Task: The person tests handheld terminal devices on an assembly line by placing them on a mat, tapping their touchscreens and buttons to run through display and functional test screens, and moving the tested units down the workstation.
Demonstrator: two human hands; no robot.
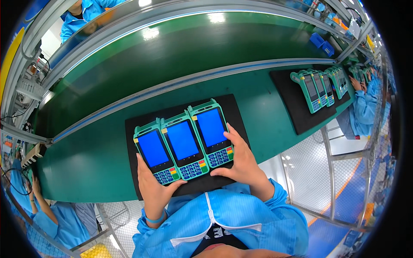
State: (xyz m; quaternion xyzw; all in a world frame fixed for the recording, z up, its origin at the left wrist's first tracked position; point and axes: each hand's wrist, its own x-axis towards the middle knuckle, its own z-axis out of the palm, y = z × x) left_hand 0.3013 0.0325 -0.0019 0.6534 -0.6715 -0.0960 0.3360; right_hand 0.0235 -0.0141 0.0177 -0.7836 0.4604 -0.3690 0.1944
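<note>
Three green-cased payment terminals stand side by side on a black mat (pixel 133 129), all with lit blue screens and number keys toward me. My left hand (pixel 155 185) grips the left terminal (pixel 153 148), its fingers along the outer side and its thumb by the lower edge. Between the two outer ones is the middle terminal (pixel 182 139), touched by neither palm. My right hand (pixel 241 162) holds the right terminal (pixel 210 124), with fingertips on its right side and the thumb near its lower corner. The fingers' undersides are hidden.
On the right, another black mat (pixel 297 118) bears several green terminals (pixel 312 92). A metal rail (pixel 193 78) divides the green bench (pixel 81 163) from a dark green belt (pixel 180 47). Blue bins (pixel 322 43) stand far right. Co-workers in blue sit at both sides.
</note>
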